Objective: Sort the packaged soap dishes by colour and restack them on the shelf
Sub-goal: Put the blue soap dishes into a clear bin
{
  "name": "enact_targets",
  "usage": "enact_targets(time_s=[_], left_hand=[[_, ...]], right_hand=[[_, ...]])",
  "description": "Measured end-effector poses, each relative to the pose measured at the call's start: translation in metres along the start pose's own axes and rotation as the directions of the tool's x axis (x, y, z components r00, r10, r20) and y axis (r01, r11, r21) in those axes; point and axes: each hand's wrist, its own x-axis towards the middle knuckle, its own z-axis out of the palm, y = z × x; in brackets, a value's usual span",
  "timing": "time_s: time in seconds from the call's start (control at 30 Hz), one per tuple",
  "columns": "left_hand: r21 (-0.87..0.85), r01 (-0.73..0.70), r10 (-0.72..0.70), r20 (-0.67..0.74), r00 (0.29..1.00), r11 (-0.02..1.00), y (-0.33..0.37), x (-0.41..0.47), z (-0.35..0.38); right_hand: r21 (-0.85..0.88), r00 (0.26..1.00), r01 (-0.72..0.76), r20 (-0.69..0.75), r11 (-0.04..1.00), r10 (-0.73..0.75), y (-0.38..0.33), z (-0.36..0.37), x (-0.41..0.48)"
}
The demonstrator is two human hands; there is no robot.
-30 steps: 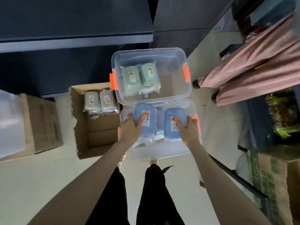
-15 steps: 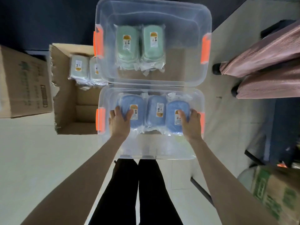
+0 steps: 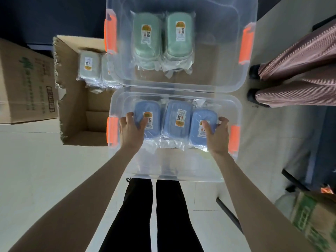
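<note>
Blue dishes [image 3: 179, 120] share one bin [image 3: 174, 171] by colour; left hand [image 3: 130, 132] and right hand [image 3: 217, 136] fingers [image 3: 128, 119] each clasp an outer one, the third between them.

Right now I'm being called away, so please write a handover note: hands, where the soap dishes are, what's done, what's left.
Left hand grips the left blue dish, right hand the right blue dish; a middle blue dish lies between, all in the near bin.
Far bin: two green stacks. Carton: pale dishes.
Done: colours look separated.
Left: restacking everything on the shelf.
</note>
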Motion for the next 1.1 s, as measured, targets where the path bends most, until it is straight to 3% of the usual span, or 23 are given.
enact_targets(time_s=[0.2,0.37,0.6,0.9,1.1], left_hand=[[-0.006,0.012,-0.011,0.075,0.997,1.000,-0.005,0.003,-0.006],[0.055,-0.047,0.037,0.166,0.985,0.997,-0.005,-0.002,-0.017],[0.187,-0.084,0.049,0.184,0.982,0.979,0.000,-0.026,-0.046],[0.091,-0.343,0.335,0.097,0.937,0.935,0.054,-0.093,-0.126],[0.259,-0.497,0.528,-0.061,0.847,0.828,0.090,-0.156,-0.220]], right_hand=[[-0.081,0.998,0.020,0.053,0.996,-0.016,-0.008,-0.004,0.008],[-0.264,0.990,-0.022,0.132,0.964,0.059,-0.018,-0.015,0.004],[-0.384,0.973,0.092,0.230,0.919,-0.001,-0.036,-0.045,-0.018],[-0.332,0.898,0.416,0.295,0.847,-0.325,-0.115,-0.102,-0.083],[-0.370,0.757,0.652,0.274,0.662,-0.593,-0.215,-0.145,-0.156]])
